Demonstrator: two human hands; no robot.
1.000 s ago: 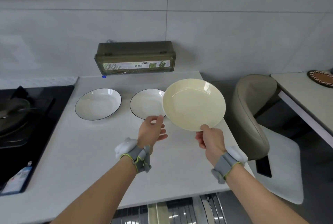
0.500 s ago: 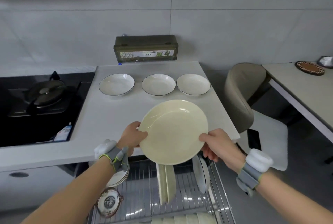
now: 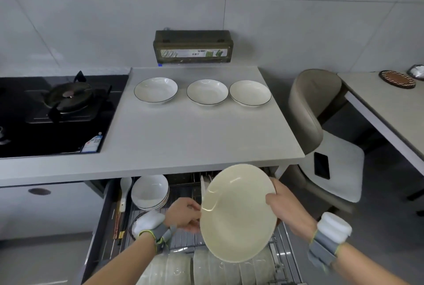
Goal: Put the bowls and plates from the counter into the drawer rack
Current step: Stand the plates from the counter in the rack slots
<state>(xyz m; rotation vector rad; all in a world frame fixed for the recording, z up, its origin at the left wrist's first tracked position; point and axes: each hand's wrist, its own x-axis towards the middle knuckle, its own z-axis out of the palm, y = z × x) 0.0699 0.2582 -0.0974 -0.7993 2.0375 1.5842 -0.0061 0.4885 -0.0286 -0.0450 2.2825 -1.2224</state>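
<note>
Showed a cream plate [image 3: 238, 213] held tilted in the air, just in front of the desk [image 3: 195, 138] edge and over the open drawer rack [image 3: 284, 245]. Pinched its left rim with the left grip [image 3: 183, 216], thumb and fingers pressed onto the edge. Clasped its right rim with the right grip [image 3: 286, 206], fingers curled behind. Not yet slotted in.

Showed a row of upright plates [image 3: 206, 268] at the near end of the rack, right under the cream plate's lower rim; could not tell whether touching. Showed a thin white plate [image 3: 203, 187] standing just behind its upper left rim, and a stack of bowls [image 3: 150, 191] further left. Showed three dark-rimmed bowls [image 3: 156, 89] [image 3: 207, 92] [image 3: 250, 94] waiting in a row at the back of the desk, well apart from both grips.

Seemed at risk of a chipped rim if lowered quickly onto the upright plates below. Hid the target slot behind its own face, so could well miss the wires and lean onto a neighbour, toppling the row. Looked glossy and smooth, so might slide out of the light left pinch once the right grip let go
</note>
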